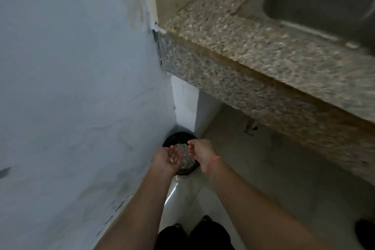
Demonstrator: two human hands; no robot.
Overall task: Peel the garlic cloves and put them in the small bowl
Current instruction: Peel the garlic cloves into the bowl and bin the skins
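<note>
Left hand (169, 159): palm up and relaxed over a round black bin (178, 135) in the floor corner, carrying a few pale flakes (172, 160), probably garlic skin held there to drop in. Right hand (199, 152): just beside it, fingers loosely bent, gripping nothing visible. Bin holds crumpled shiny wrapping (185, 158). The garlic cloves and small bowl are not in view, only a speckled stone counter (243, 46) and dull steel sink (324, 2) at far right.

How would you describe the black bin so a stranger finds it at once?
Follow the speckled stone counter to where it meets the white wall. On the floor in that corner stands the bin: round, black, something shiny inside.
</note>
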